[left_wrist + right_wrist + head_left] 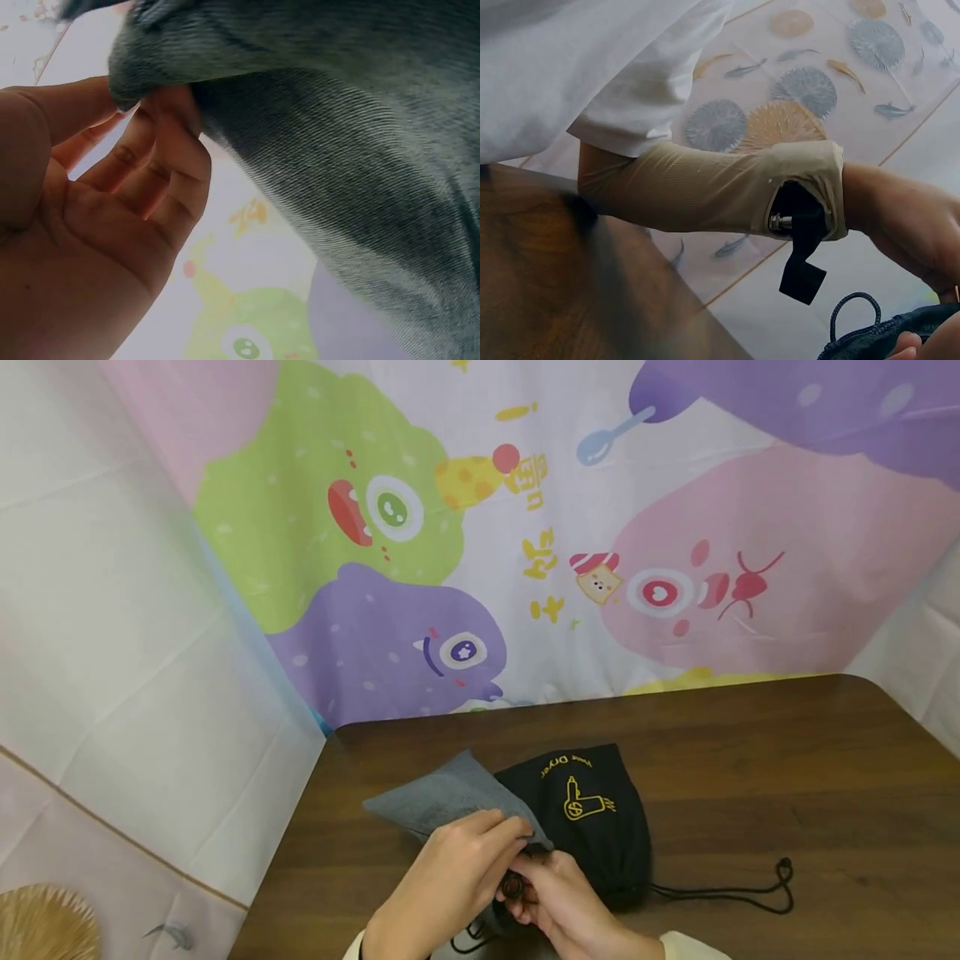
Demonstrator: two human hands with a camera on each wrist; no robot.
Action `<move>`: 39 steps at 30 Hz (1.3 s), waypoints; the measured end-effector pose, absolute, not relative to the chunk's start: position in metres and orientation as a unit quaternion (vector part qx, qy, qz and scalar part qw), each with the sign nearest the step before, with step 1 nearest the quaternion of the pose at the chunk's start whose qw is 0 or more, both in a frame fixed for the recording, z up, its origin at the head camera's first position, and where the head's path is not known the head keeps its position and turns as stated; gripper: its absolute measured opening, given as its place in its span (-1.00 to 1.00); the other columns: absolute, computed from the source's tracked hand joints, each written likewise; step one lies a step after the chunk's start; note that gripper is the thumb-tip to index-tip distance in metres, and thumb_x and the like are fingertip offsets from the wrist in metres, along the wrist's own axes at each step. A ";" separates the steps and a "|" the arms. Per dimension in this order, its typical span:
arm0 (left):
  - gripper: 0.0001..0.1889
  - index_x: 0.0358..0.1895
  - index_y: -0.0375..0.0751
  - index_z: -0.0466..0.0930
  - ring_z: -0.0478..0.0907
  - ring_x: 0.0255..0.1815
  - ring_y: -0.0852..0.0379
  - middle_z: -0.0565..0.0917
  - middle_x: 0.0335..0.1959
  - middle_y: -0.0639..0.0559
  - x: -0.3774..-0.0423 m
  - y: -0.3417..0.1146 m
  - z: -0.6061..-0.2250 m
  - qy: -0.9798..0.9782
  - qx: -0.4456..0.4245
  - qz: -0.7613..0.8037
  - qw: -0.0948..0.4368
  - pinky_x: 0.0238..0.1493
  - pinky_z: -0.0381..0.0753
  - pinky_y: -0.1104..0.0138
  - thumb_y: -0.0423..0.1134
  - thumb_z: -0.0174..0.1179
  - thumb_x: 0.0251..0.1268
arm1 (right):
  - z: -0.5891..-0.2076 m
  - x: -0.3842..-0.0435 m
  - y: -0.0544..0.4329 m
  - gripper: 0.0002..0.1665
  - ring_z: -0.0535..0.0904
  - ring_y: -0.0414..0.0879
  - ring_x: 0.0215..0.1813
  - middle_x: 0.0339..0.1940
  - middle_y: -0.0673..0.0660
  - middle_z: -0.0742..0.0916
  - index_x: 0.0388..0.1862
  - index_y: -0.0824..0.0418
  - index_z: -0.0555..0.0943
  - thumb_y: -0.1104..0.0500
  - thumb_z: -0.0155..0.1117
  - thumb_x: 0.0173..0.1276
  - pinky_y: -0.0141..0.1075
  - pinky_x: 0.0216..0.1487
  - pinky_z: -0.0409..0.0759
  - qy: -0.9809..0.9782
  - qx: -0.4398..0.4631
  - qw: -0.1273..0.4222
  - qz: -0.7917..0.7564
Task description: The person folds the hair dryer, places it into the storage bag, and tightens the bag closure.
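Note:
A grey cloth drawstring bag lies tilted at the table's near middle. My left hand pinches its edge; in the left wrist view, the thumb and index finger of that hand hold the folded grey cloth. Close against it, my right hand has its fingers curled at the same bag, with a dark looped cord showing between the hands. What lies under the fingers is hidden. Touching the grey bag is a black hair dryer bag with a yellow dryer print.
The black bag's drawstring trails right across the brown wooden table. Another black cord hangs below my left hand. A cartoon-printed cloth hangs behind the table, and pale cloth covers the left side.

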State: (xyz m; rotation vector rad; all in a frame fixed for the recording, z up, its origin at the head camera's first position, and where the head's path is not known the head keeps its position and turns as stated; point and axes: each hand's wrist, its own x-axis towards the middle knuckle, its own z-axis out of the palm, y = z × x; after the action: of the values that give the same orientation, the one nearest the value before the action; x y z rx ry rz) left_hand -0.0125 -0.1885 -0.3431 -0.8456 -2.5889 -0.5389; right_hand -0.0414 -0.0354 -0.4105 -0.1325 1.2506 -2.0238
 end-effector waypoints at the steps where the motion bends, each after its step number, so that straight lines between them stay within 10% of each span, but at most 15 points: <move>1: -0.86 -0.13 -0.07 0.65 0.38 -0.42 0.38 0.52 -0.41 0.26 -0.012 -0.188 -0.343 -0.918 -0.299 -0.189 0.177 -0.35 0.42 0.60 -0.35 0.11 0.49 | -0.411 -0.042 -0.036 -0.77 0.42 -0.26 -0.49 -0.43 0.03 0.61 -0.16 0.27 0.52 0.11 0.06 0.55 -0.47 -0.43 0.40 0.488 -0.049 0.370 -0.789; 21: -0.89 -0.14 -0.05 0.66 0.43 -0.39 0.33 0.56 -0.37 0.25 0.000 -0.195 -0.333 -0.918 -0.309 -0.163 0.190 -0.27 0.48 0.47 -0.35 0.25 0.37 | -0.415 -0.039 -0.041 -0.76 0.34 -0.20 -0.51 -0.47 0.04 0.57 -0.08 0.26 0.51 0.17 -0.10 0.59 -0.39 -0.42 0.31 0.491 -0.017 0.351 -0.797; 39: -0.88 -0.25 -0.02 0.62 0.44 -0.45 0.45 0.56 -0.43 0.29 0.005 -0.220 -0.340 -0.947 -0.259 -0.181 -0.059 -0.39 0.49 0.53 -0.37 0.29 0.32 | -0.438 -0.028 -0.039 -0.62 0.52 -0.25 -0.47 -0.40 0.07 0.65 0.01 0.49 0.53 0.21 -0.08 0.50 -0.48 -0.52 0.48 0.520 -0.089 0.424 -0.736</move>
State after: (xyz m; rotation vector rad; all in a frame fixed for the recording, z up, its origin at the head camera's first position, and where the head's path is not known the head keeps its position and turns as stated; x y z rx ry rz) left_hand 0.0055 -0.2203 -0.3405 -0.8445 -3.0919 -0.5922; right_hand -0.0284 -0.0389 -0.4377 -0.2221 1.3017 -1.8420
